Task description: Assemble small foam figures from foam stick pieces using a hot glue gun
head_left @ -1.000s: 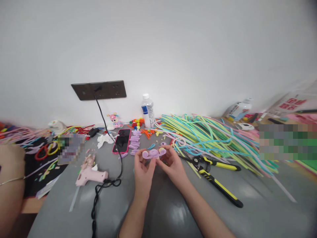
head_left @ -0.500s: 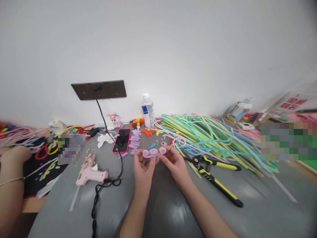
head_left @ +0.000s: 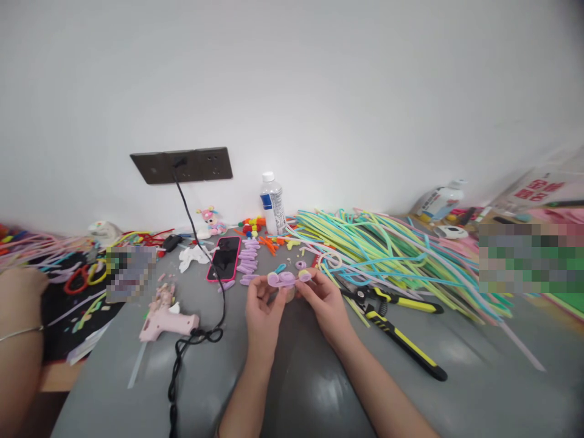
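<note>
The left hand (head_left: 262, 310) and the right hand (head_left: 325, 303) are pinching a lilac coiled fuzzy-wire piece (head_left: 287, 278) between them, fingers closing narrowly on its two ends. They are holding it just above the grey desk (head_left: 296, 389), in front of a black phone in a pink case (head_left: 224, 258). A pink glue gun (head_left: 166, 322) is lying to the left and yellow-and-black pliers (head_left: 401, 340) to the right. Another person's arm (head_left: 18, 340) is resting at the left edge.
</note>
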A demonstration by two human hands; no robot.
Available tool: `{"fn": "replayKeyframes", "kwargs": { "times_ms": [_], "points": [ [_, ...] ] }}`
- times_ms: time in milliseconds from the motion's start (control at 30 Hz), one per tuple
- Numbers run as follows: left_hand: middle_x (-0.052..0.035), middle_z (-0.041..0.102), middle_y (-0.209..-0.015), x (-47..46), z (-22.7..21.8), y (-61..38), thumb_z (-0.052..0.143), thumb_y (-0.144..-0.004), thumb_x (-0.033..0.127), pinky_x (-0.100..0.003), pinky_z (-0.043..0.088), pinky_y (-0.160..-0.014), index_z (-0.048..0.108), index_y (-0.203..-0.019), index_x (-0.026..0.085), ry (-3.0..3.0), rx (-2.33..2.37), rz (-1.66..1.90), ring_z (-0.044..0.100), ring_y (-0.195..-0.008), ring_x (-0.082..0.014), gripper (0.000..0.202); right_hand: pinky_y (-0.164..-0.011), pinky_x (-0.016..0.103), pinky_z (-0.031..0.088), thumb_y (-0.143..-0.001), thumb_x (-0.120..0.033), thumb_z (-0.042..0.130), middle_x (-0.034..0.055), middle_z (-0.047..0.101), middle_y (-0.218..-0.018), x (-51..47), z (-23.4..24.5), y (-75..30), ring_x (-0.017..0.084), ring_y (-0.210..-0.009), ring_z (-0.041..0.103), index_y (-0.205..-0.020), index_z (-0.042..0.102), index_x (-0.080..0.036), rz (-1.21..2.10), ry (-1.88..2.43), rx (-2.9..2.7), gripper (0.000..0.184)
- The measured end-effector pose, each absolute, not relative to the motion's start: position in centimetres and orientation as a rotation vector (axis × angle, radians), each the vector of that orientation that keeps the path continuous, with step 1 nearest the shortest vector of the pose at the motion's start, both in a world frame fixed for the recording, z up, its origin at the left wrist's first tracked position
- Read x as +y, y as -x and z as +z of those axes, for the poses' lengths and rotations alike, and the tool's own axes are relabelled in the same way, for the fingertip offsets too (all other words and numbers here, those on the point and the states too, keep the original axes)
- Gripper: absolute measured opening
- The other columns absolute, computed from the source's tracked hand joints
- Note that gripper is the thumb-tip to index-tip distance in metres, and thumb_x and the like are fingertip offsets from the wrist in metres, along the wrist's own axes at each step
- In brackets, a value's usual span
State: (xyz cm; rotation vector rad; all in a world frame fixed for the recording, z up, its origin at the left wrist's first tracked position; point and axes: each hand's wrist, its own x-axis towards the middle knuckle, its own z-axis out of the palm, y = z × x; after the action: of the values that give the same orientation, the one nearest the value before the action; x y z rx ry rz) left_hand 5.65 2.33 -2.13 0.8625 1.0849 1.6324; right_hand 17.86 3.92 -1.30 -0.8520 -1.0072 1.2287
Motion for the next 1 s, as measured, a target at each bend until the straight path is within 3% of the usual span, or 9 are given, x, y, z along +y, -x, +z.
{"fn": "replayKeyframes", "kwargs": {
  "times_ms": [233,500,1000],
  "points": [
    [-0.0075,0.073,-0.110,2.21,-2.27,-5.62,0.085,-0.071,0.032,-0.033,0.059,-0.086,0.060,-0.106,0.021,-0.905,1.044,1.609,0.073,-0.098,-0.0207,0.044,-0.061,0.025,0.048,-0.077,-0.049,0.080,-0.0006,0.055,-0.076,3.88,-1.11,-17.96,0.016,-0.072,0.053,-0.081,0.063,-0.022,1.174,0.864,-1.055,0.032],
    [-0.0084,0.074,-0.103,2.33,-1.85,-5.75,0.088,-0.066,0.033,-0.036,0.060,-0.085,0.063,-0.102,0.020,-0.882,1.070,1.585,0.074,-0.096,-0.0231,0.047,-0.062,0.026,0.047,-0.081,-0.050,0.076,-0.0001,0.055,-0.077,3.77,-0.87,-18.01,0.017,-0.071,0.053,-0.081,0.061,-0.023,1.096,0.856,-1.118,0.031],
    [-0.0051,0.072,-0.102,2.15,-1.93,-5.72,0.088,-0.065,0.028,-0.031,0.061,-0.080,0.060,-0.099,0.021,-0.887,1.031,1.582,0.073,-0.092,-0.0190,0.045,-0.059,0.025,0.046,-0.085,-0.047,0.074,0.0000,0.054,-0.076,3.59,-0.99,-17.72,0.016,-0.069,0.053,-0.078,0.061,-0.022,0.913,0.863,-1.159,0.029]
  ]
}}
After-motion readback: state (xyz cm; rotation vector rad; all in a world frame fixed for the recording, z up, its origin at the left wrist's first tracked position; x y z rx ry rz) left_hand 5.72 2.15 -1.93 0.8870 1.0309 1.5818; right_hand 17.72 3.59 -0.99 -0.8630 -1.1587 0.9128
